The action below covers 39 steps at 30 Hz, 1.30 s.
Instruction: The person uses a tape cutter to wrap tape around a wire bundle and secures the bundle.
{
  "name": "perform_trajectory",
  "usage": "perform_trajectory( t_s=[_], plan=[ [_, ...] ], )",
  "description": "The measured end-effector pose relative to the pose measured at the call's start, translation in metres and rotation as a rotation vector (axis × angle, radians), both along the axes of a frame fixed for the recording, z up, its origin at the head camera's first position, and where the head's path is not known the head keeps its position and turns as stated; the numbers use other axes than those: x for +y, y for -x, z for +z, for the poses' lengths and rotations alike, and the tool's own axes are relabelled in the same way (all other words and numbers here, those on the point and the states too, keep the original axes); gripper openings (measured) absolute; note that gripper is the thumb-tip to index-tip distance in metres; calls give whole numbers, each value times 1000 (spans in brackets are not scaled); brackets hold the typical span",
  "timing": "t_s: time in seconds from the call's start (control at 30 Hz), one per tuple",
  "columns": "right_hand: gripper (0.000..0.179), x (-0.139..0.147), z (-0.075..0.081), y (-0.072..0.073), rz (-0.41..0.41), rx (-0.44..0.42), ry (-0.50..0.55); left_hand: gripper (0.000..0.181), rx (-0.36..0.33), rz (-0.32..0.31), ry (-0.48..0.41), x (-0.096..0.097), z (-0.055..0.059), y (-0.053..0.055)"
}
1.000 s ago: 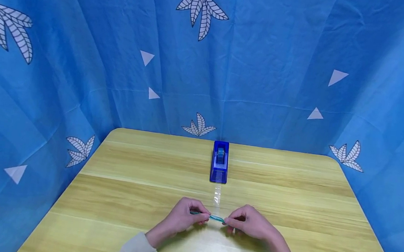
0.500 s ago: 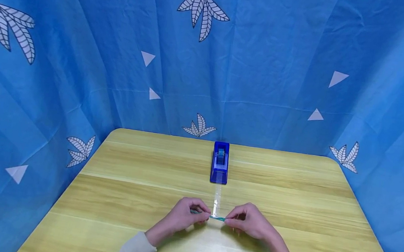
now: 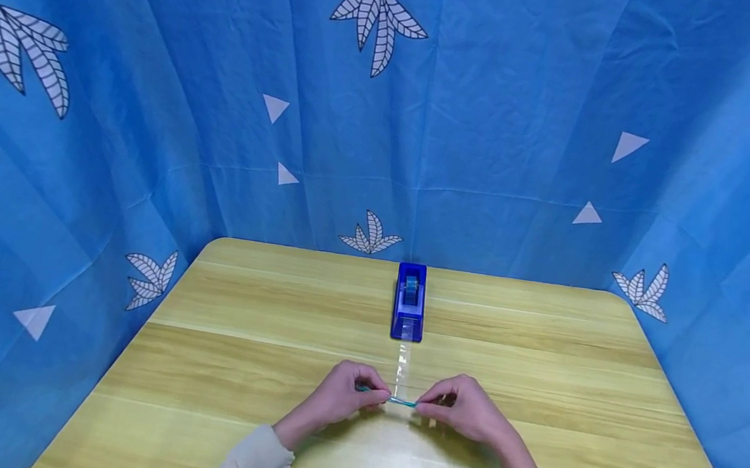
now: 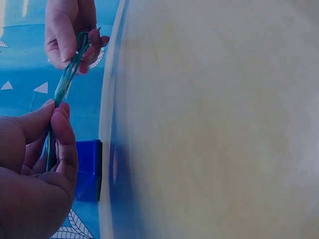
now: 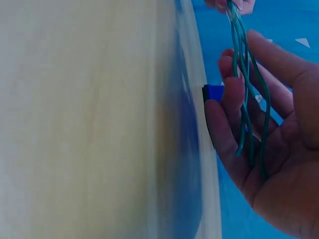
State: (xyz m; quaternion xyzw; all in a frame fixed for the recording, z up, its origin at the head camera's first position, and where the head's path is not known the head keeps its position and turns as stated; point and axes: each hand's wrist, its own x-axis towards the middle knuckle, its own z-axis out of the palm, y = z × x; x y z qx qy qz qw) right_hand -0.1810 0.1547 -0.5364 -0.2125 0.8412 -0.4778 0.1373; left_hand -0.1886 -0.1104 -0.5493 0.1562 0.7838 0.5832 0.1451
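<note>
A thin bundle of green wires (image 3: 403, 402) is held between both hands over the near middle of the table. My left hand (image 3: 345, 397) pinches one end between thumb and fingertips. The other end is in my right hand (image 3: 466, 410), pinched by thumb and index finger in the head view. Loose wire ends (image 5: 265, 94) fan out across the right palm. A strip of clear tape (image 3: 403, 363) runs from the blue tape dispenser (image 3: 398, 309) down to the bundle's middle. Shiny clear tape (image 4: 64, 83) shows around the wires in the left wrist view.
The dispenser stands at the back edge of the wooden table (image 3: 272, 299), with a tape roll (image 3: 411, 290) in it. A blue patterned curtain (image 3: 496, 125) hangs behind the table and at both sides.
Both hands have shifted very slightly, and the wire bundle between them has turned and risen a little in view. The tape strip's shine has changed; the dispenser stays in place.
</note>
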Motion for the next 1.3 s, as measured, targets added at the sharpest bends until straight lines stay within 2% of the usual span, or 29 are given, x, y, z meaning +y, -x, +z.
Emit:
perform_trajectory(
  t_s=[0.1, 0.27, 0.33, 0.57, 0.83, 0.93, 1.07, 1.3],
  plan=[
    [17, 3, 2, 2, 6, -52, 5, 5, 17, 5, 7, 1, 0, 0],
    [26, 8, 1, 4, 28, -193, 46, 5, 54, 21, 16, 3, 2, -1],
    [28, 10, -1, 5, 35, -219, 58, 4, 69, 25, 24, 3, 4, -1],
    [15, 11, -3, 7, -6, -148, 107, 4, 85, 36, 40, 2, 4, 0],
    [14, 10, -2, 6, -7, -184, 118, 6, 73, 32, 28, 0, 4, 1],
    [13, 11, -2, 6, -17, -164, 106, 7, 62, 35, 22, 0, 4, 1],
    [11, 10, -5, 7, -26, -90, 66, 9, 18, 39, 8, -1, 1, 1],
    [7, 8, -5, 6, -35, 30, 16, 18, -121, 33, -59, 2, -1, 3]
  ],
)
